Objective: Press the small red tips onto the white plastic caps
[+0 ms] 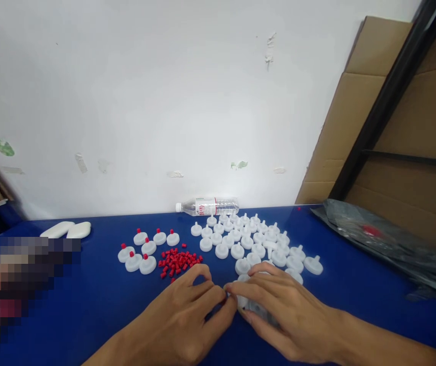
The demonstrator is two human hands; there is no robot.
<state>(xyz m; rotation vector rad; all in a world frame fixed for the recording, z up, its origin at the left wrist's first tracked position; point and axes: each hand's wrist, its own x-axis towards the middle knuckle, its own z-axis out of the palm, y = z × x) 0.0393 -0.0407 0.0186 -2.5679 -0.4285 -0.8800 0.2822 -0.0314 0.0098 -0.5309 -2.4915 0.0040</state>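
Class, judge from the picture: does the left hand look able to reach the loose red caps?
Probably yes: the loose red caps lie just beyond the left hand, with nothing visible between them.

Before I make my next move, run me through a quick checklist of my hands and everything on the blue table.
1. Loose red caps near the left hand: ok, piled just beyond it.
2. Red-tipped white parts apart from the others: ok, seven stand left of the pile.
3. Red tips on all white parts: not ok, many in the big cluster have bare stems.
4. Left hand's grip: cannot tell, its fingers hide what they pinch.
5. Right hand grip: cannot tell, white pieces under it are partly covered.
6. Bottle clear of both hands: ok, lying by the wall.
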